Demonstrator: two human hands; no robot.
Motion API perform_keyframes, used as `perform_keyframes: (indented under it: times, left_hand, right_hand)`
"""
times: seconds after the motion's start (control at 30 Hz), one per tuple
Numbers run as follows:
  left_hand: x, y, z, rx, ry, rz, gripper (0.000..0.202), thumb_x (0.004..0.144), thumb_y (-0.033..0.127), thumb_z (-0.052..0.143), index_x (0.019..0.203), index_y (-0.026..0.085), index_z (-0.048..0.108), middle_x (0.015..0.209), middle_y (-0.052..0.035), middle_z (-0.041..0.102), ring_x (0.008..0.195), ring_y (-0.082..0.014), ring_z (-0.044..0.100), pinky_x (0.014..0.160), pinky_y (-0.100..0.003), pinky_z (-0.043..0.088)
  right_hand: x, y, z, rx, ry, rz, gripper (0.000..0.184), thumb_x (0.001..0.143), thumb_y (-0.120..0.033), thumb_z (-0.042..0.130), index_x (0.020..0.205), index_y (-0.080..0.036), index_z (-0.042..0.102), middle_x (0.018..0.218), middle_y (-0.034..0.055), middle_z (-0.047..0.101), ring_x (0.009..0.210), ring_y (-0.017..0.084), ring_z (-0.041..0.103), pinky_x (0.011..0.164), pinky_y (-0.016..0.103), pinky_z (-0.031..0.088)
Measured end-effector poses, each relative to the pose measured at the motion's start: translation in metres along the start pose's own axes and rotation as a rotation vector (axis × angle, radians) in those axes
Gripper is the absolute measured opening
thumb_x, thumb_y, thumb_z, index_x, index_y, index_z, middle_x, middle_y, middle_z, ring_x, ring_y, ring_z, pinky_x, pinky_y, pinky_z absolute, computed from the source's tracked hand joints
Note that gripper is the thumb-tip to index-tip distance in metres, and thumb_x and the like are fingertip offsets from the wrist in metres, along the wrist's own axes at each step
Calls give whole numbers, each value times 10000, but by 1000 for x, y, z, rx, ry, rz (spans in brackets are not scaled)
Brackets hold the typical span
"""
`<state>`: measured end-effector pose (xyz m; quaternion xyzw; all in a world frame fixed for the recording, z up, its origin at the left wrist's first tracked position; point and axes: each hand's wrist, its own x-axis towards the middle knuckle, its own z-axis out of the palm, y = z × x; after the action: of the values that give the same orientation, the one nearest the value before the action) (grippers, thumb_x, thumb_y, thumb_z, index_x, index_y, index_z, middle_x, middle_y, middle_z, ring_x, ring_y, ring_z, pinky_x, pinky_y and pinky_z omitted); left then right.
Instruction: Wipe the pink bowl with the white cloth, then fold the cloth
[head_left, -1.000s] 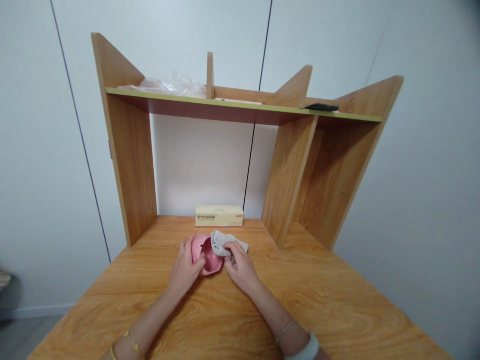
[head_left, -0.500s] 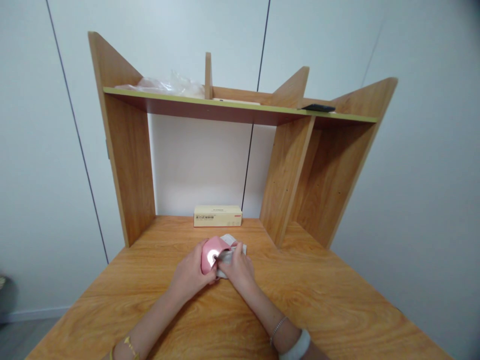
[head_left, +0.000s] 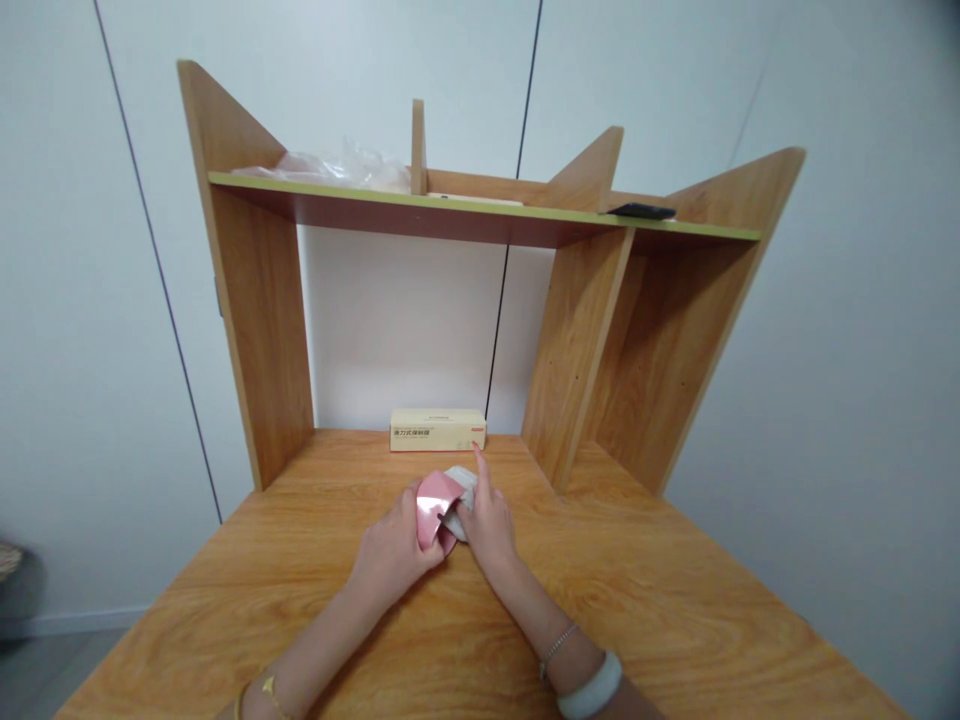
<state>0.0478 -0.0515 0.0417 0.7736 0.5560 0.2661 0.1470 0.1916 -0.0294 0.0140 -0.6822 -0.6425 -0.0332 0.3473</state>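
Since a second ago, the pink bowl (head_left: pixel 436 492) has rolled over in the grasp, its opening swung from view and its shiny outside turned up. It sits between both hands above the bench (head_left: pixel 600 600) — whether touching, I cannot tell. At eight o'clock the left hand (head_left: pixel 397 545) curls around its wall; near four, the right hand (head_left: pixel 489 525) is closed on the grey cloth (head_left: pixel 463 485) at the bowl's edge, index finger now straightened toward twelve. Farther out stand a cream box (head_left: pixel 431 434) at twelve — and, on the shelf (head_left: pixel 480 230), clear plastic (head_left: pixel 341 170) toward eleven.
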Motion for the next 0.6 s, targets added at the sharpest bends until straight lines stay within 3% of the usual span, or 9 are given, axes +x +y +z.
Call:
perform_keyframes:
  times: [0.1,0.2,0.3,0.43,0.6]
  left_hand:
    - [0,0,-3,-16,-4,-9,653,700,476,531,1243,159,352,1009,-143,642,911,-303,615,718,-306,404]
    - [0,-2,-4,-27,-22,-17,659,688,464,549,1241,168,347,1004,-133,646,894,-294,621,696,-295,405]
    - [2,-5,-3,-28,-27,-29,667,675,448,569,1240,178,339,1003,-122,646,907,-294,615,696,-294,404]
    - [2,-8,-2,-10,-27,-36,658,674,411,575,1240,179,333,1041,-122,629,943,-294,603,719,-293,401]
    - [0,-2,-4,36,-80,-12,646,700,389,550,1265,194,304,1079,-106,616,951,-273,602,749,-294,403]
  right_hand:
    - [0,1,0,48,41,-117,721,732,-160,451,1385,-216,149,862,22,626,868,198,554,782,295,391]
    - [-1,2,3,-4,-28,4,699,753,-226,477,1377,-188,165,917,59,633,846,217,573,750,307,391]
    - [-2,2,6,-52,-119,152,752,763,-395,500,1374,-123,156,955,126,639,850,256,597,728,331,386]
    - [-2,0,9,-51,-194,197,905,696,-547,534,1372,-87,144,957,156,648,916,291,593,772,368,372]
    - [0,-1,8,33,-206,274,798,714,-370,556,1377,-155,168,1005,95,644,893,235,607,740,300,388]
